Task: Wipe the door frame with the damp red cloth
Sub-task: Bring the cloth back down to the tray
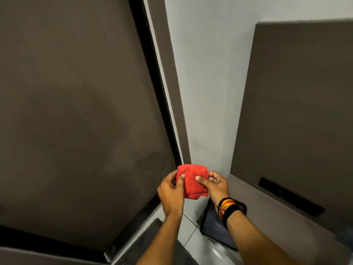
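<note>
Head view: both hands gripping the folded red cloth (191,181).
Left hand (171,190) and right hand (214,185) pinch it; door frame (168,104) rises just beyond, running upward-left.

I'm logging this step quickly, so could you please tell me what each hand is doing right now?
Left hand: closed on the left edge of the red cloth.
Right hand: closed on the same cloth's right edge.

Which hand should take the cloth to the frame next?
Probably left. Both hands pinch the red cloth, but the left hand sits nearer the door frame; the right hand is farther away.
</note>
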Available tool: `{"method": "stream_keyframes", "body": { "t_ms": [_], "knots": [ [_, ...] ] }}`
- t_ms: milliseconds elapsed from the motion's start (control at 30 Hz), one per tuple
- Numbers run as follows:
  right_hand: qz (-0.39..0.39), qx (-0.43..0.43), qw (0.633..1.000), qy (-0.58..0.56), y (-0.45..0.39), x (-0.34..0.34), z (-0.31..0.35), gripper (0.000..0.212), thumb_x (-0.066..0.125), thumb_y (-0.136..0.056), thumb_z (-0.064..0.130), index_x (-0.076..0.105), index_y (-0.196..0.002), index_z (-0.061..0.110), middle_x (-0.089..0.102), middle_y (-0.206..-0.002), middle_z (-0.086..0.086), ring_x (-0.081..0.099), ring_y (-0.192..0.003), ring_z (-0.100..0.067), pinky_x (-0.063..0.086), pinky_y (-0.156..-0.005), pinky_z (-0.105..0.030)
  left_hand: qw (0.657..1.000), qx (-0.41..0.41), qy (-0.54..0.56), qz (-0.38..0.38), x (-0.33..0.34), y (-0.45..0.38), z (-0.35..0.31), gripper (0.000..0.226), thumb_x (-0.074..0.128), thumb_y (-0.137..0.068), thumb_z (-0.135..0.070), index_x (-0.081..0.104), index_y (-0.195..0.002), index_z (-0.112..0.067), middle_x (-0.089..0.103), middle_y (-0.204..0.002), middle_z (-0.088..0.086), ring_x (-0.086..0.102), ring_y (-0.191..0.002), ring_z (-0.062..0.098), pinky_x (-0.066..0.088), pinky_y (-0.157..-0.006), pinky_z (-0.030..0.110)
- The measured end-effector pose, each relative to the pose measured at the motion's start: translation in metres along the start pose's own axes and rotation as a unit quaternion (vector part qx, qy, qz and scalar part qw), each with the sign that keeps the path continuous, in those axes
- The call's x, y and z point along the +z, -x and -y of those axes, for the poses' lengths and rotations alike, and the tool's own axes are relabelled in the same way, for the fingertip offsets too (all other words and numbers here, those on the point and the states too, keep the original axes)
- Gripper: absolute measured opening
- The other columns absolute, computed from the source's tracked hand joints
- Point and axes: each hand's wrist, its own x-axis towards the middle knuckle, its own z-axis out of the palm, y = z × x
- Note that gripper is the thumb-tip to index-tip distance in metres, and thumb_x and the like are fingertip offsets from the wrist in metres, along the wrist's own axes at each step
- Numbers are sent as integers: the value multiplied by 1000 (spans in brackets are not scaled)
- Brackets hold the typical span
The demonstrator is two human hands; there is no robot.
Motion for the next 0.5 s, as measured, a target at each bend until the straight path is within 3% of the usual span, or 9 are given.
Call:
{"method": "stream_keyframes", "body": {
  "t_ms": [133, 267, 333, 433, 500],
  "knots": [
    [-54, 45, 997, -16, -39, -34, -45, 23, 84, -77, 4, 72, -96, 8, 76, -108, -24, 72, -104, -43, 58, -95, -56, 999, -33, -27, 14, 55, 0, 50, 24, 72, -96, -23, 77, -119, -19, 75, -113, 1, 72, -96, 13, 63, -89, 39],
    [-116, 83, 990, -20, -75, -70, -101, 40, 78, -85, 7, 65, -122, -2, 72, -118, -23, 70, -110, -39, 55, -102, -53, 991, -85, -64, 76, 103, 5, 109, 32, 66, -98, -18, 72, -129, -15, 70, -122, 3, 70, -104, 19, 61, -96, 43],
    [-131, 99, 986, -10, -90, -89, -130, 35, 70, -91, 6, 64, -124, -6, 71, -116, -20, 68, -108, -34, 55, -102, -45, 985, -111, -82, 103, 122, 11, 138, 35, 65, -98, -15, 70, -132, -14, 69, -126, 5, 70, -109, 22, 60, -100, 44],
    [-167, 130, 977, -2, -105, -112, -167, 10, 59, -93, -3, 65, -100, -7, 63, -100, -15, 58, -94, -26, 49, -89, -36, 974, -155, -87, 138, 143, 22, 174, 36, 65, -98, -11, 68, -134, -13, 67, -128, 7, 69, -114, 26, 58, -104, 45],
    [-181, 146, 973, -11, -117, -127, -193, 13, 52, -94, -7, 61, -91, 2, 58, -91, -13, 51, -91, -24, 49, -82, -35, 965, -186, -85, 165, 157, 28, 200, 38, 64, -99, -9, 66, -136, -14, 67, -131, 8, 67, -119, 27, 56, -108, 45]
  ]
}}
